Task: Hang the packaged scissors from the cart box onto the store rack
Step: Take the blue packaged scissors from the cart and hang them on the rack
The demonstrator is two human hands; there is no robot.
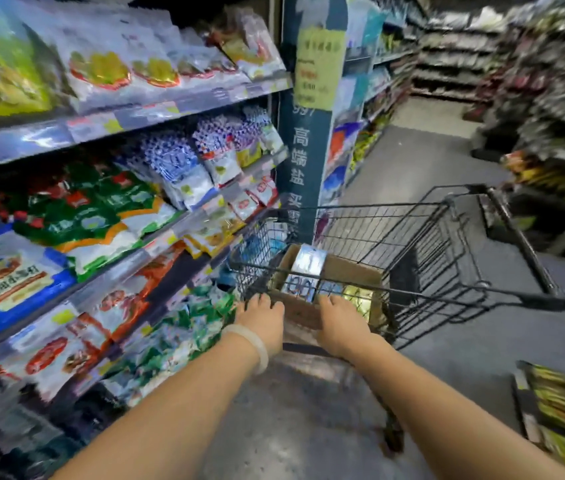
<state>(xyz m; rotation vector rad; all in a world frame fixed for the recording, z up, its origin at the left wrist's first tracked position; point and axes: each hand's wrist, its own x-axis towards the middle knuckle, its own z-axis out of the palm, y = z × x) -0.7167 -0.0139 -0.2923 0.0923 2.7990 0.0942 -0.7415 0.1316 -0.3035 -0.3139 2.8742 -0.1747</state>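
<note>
Scissors packs (303,271) are seen standing in the cardboard box (353,268) at lower centre, inside the cart (412,237) gripped by left hand (263,318) and right hand (341,323); steered carelessly, shelves could be clipped.

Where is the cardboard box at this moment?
In the head view, the cardboard box sits inside the black wire cart, at its near end, lower centre of the picture, just beyond the left hand and the right hand.
</note>
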